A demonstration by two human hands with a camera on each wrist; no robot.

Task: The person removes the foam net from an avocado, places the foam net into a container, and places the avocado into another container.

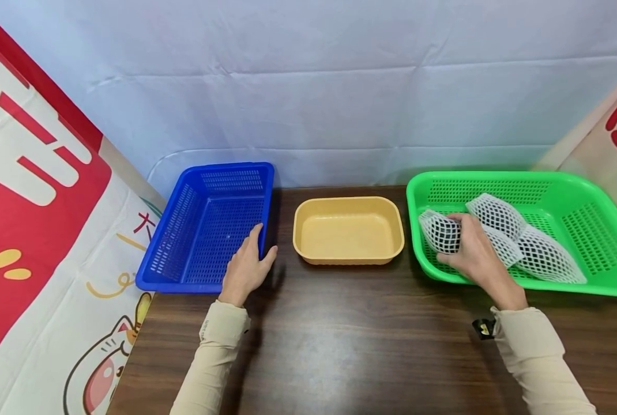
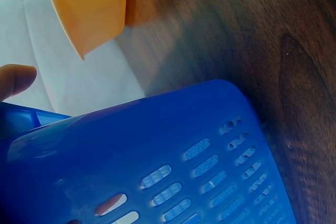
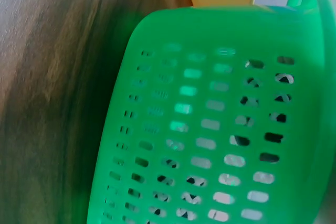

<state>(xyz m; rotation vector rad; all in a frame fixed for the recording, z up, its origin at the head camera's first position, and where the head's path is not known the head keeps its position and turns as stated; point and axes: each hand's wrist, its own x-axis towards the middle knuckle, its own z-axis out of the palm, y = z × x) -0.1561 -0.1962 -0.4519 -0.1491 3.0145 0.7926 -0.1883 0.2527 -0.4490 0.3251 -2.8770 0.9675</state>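
My right hand [image 1: 476,252] is inside the green basket [image 1: 606,210] and grips a dark object in a white foam net sleeve [image 1: 438,230] at the basket's left end. Several more net-sleeved dark objects [image 1: 547,253] lie beside it; what the sleeves hold cannot be made out. My left hand [image 1: 246,270] rests at the right rim of the blue basket [image 1: 204,287], its fingers loosely extended and the thumb apart. In the left wrist view a fingertip [image 2: 20,78] shows above the blue rim. The right wrist view shows the green basket's slotted side [image 3: 210,30], which hides the hand.
Between the two baskets stands a shallow yellow tray [image 1: 347,237]. All three stand on a dark wood table [image 1: 339,340], against a pale cloth backdrop [image 1: 313,109]. Printed cloth [image 1: 44,230] hangs on the left. A small black tag [image 1: 483,328] is by the right cuff.
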